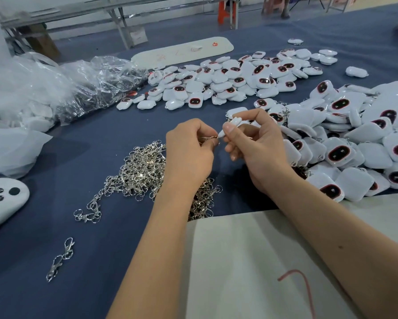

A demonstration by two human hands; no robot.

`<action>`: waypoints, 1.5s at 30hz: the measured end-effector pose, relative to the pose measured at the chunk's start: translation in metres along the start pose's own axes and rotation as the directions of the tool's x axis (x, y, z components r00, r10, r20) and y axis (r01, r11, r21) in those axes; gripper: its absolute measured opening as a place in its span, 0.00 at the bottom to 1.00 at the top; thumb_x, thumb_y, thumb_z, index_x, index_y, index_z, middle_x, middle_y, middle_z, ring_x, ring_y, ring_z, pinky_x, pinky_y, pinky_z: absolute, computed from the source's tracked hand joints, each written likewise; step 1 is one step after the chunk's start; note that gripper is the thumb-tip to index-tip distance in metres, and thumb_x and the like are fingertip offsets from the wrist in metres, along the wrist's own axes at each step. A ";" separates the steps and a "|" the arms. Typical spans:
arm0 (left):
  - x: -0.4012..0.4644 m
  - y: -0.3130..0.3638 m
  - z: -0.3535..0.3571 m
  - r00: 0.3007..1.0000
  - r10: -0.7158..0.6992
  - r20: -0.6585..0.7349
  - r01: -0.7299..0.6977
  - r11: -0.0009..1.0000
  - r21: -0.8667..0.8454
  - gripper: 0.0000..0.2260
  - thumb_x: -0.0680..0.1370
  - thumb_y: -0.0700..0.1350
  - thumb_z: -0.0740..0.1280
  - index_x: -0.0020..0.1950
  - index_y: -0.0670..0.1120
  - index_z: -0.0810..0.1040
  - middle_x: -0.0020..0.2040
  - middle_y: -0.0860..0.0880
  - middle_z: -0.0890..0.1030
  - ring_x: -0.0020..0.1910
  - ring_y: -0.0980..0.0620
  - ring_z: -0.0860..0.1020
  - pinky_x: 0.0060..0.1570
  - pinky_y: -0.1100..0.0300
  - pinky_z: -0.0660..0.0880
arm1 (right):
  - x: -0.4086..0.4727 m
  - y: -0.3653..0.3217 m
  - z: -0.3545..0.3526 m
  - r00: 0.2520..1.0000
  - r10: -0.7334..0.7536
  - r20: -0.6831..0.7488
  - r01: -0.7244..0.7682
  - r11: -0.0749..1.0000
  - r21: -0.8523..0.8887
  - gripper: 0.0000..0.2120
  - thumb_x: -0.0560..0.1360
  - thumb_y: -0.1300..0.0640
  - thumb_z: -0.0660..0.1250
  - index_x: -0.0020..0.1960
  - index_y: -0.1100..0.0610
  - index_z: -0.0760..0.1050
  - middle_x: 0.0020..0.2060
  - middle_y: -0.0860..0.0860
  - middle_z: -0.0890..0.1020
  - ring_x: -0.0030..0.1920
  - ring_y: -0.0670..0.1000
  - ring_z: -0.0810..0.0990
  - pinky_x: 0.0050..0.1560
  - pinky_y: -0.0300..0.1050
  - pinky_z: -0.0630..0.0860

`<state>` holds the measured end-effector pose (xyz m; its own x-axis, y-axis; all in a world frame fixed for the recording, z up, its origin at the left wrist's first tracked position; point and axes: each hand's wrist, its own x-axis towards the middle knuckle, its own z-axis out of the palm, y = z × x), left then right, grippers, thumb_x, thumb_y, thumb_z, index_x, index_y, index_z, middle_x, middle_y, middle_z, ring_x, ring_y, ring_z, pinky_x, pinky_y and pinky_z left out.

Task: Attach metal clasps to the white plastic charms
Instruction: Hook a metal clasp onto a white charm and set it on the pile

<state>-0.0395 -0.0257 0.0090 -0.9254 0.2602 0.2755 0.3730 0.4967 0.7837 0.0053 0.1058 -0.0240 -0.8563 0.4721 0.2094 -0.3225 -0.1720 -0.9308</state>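
Mid-frame, both hands work close together above the blue cloth table (101, 146). Right hand (258, 148) pinches a white plastic charm (230, 126) btwn thumb and fingers, edge-on, its narrow end tipped toward the left hand, prob. so the small loop faces the clasp. Left hand (188, 153) has fingers curled round a metal clasp (210, 140), ring end poking out at the charm's tip; the two look touching, but whether the ring is through the loop I can't tell.

Loose clasp pile (140, 171) lies just under/left of the left hand, within easy reach. Charms at frame right (354, 146) show bits of metal among them, likely the finished heap; the spread at upper centre (228, 79) seems the unclasped stock. Clear plastic bags (89, 88) upper left, two stray clasps (61, 259) lower left.

Writing: red marks on the long white board (182, 51) up top, not legible. No brand readable.
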 end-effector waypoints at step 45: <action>0.005 -0.026 -0.035 0.973 -0.212 0.091 0.141 0.859 0.492 0.05 0.75 0.49 0.74 0.40 0.54 0.81 0.48 0.51 0.84 0.56 0.43 0.78 0.62 0.49 0.74 | 0.065 0.018 0.052 0.942 0.024 0.335 0.335 -0.131 -0.933 0.18 0.85 0.47 0.62 0.67 0.58 0.73 0.67 0.60 0.70 0.64 0.62 0.69 0.68 0.53 0.65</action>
<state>-0.0564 -0.0663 0.0099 -0.9734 0.2233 0.0509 0.2227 0.8709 0.4381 -0.0769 0.0886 -0.0114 -0.9495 0.1506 0.2752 0.1313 0.9875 -0.0872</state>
